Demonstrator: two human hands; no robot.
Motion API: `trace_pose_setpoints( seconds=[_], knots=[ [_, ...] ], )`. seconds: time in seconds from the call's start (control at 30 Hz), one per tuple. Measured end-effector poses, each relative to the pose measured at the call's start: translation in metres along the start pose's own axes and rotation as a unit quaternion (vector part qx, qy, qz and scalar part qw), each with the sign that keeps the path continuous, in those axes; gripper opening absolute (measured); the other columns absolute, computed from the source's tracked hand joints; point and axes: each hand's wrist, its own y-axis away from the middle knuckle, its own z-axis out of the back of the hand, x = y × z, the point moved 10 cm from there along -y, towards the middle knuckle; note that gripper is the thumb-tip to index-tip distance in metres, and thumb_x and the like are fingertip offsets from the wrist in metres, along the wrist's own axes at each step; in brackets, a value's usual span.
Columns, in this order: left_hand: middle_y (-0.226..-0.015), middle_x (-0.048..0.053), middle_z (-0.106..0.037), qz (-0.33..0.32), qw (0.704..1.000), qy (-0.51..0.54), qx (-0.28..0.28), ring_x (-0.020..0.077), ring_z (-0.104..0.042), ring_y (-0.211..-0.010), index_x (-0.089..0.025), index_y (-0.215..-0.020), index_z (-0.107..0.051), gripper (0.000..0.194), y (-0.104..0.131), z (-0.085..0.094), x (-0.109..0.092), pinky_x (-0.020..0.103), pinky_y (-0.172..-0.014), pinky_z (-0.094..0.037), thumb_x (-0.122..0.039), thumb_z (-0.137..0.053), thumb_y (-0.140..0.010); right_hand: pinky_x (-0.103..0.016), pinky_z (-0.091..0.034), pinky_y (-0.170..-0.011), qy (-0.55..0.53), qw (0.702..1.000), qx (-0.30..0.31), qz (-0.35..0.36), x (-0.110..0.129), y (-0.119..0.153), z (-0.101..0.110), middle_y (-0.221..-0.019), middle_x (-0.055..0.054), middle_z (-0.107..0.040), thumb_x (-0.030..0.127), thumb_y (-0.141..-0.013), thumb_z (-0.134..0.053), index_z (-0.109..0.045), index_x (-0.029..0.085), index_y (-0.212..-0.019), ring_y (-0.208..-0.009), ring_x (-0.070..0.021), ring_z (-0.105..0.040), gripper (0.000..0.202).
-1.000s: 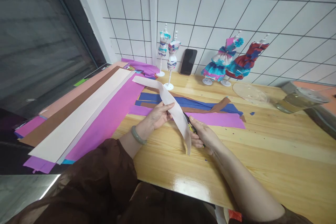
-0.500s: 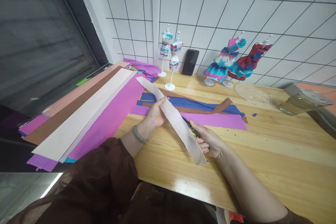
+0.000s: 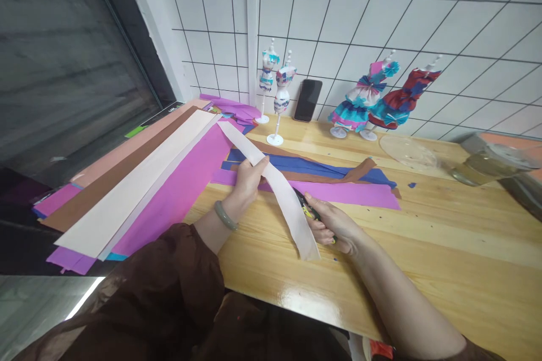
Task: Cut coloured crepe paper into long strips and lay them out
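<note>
A long white paper strip (image 3: 292, 203) hangs at a slant over the table, its upper end near the purple paper. My left hand (image 3: 249, 180) pinches it close to the middle, thumb on top. In my right hand (image 3: 332, 223) are black-and-yellow scissors (image 3: 311, 211), partly hidden by the fingers and by the strip, with their front end beside its right edge. Beneath and behind the strip lie blue paper strips (image 3: 305, 164), a brown paper strip (image 3: 359, 171) and a purple paper strip (image 3: 351, 194).
Stacked long sheets, including a cream paper sheet (image 3: 139, 180) and a magenta paper sheet (image 3: 178, 186), cover the left side. Small dress forms (image 3: 282, 96), a phone (image 3: 308, 100) and dressed forms (image 3: 353, 104) stand along the tiled wall. A glass cup (image 3: 486, 163) sits at right.
The lower end of the white strip has swung left, away from my right fingers, so more of the scissors shows. My left hand has shifted slightly left and keeps its pinch.
</note>
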Motion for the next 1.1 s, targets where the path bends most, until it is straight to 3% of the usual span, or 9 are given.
trace_pose_setpoints(
  seconds=[0.13, 0.27, 0.4, 0.53, 0.77, 0.93, 1.1],
  knots=[
    [-0.06, -0.002, -0.054, -0.017, 0.999, -0.049, 0.01, 0.0075, -0.049, -0.05, -0.013, -0.075, -0.059, 0.026, 0.0, -0.002, -0.009, 0.02, -0.044, -0.036, -0.034, -0.072, -0.065, -0.014, -0.011, -0.026, 0.013, 1.0, -0.005, 0.016, 0.004, 0.001, -0.001, -0.037, 0.01, -0.026, 0.059, -0.079, -0.048, -0.035, 0.018, -0.052, -0.027, -0.0011, -0.016, 0.05],
    [-0.067, 0.002, -0.058, 0.059, 0.985, -0.044, 0.158, 0.0114, -0.055, -0.059, -0.012, -0.087, -0.065, 0.038, 0.01, -0.028, -0.002, 0.023, -0.054, -0.044, -0.045, -0.065, -0.07, -0.015, -0.01, -0.026, 0.03, 0.999, 0.0, 0.023, 0.006, 0.002, 0.0, -0.036, 0.009, -0.023, 0.061, -0.081, -0.044, -0.032, 0.019, -0.047, -0.027, -0.0014, -0.016, 0.055],
    [-0.077, 0.006, -0.064, 0.104, 0.96, -0.055, 0.252, 0.0148, -0.06, -0.069, -0.011, -0.083, -0.064, 0.03, 0.023, -0.043, 0.004, 0.028, -0.067, -0.048, -0.036, -0.07, -0.067, -0.016, -0.009, -0.027, 0.052, 0.998, 0.001, 0.022, 0.007, 0.002, 0.001, -0.034, 0.008, -0.022, 0.062, -0.083, -0.036, -0.029, 0.019, -0.044, -0.027, -0.0018, -0.015, 0.059],
    [-0.082, 0.008, -0.065, 0.095, 0.958, -0.076, 0.262, 0.0166, -0.061, -0.072, -0.011, -0.081, -0.062, 0.026, 0.023, -0.042, 0.006, 0.031, -0.068, -0.049, -0.029, -0.072, -0.065, -0.016, -0.008, -0.028, 0.055, 0.998, 0.001, 0.008, 0.006, 0.002, 0.002, -0.032, 0.008, -0.021, 0.064, -0.082, -0.034, -0.031, 0.019, -0.042, -0.027, -0.0018, -0.014, 0.06],
    [-0.064, 0.003, -0.056, 0.074, 0.956, -0.093, 0.268, 0.0068, -0.05, -0.049, -0.012, -0.074, -0.058, 0.026, 0.022, -0.044, 0.005, 0.017, -0.041, -0.033, -0.035, -0.067, -0.071, -0.015, -0.01, -0.028, 0.03, 1.0, -0.007, 0.006, 0.01, 0.008, 0.001, -0.032, 0.007, -0.025, 0.065, -0.082, -0.034, -0.033, 0.018, -0.044, -0.027, -0.0015, -0.017, 0.061],
    [-0.07, 0.004, -0.06, 0.113, 0.939, -0.129, 0.297, 0.0058, -0.05, -0.049, -0.012, -0.08, -0.06, 0.031, 0.03, -0.049, 0.015, 0.016, -0.038, -0.031, -0.039, -0.068, -0.07, -0.014, -0.01, -0.027, 0.025, 0.999, 0.003, 0.026, 0.013, 0.007, 0.0, -0.033, 0.008, -0.023, 0.064, -0.082, -0.037, -0.033, 0.018, -0.045, -0.027, -0.0014, -0.016, 0.059],
    [-0.076, 0.007, -0.063, 0.104, 0.932, -0.151, 0.314, 0.0038, -0.048, -0.047, -0.008, -0.085, -0.062, 0.031, 0.03, -0.048, 0.018, 0.015, -0.037, -0.031, -0.032, -0.071, -0.068, -0.014, -0.01, -0.026, 0.015, 0.999, 0.014, 0.027, 0.012, 0.005, -0.001, -0.034, 0.008, -0.024, 0.064, -0.081, -0.038, -0.033, 0.018, -0.046, -0.027, -0.0012, -0.015, 0.058]
  ],
)
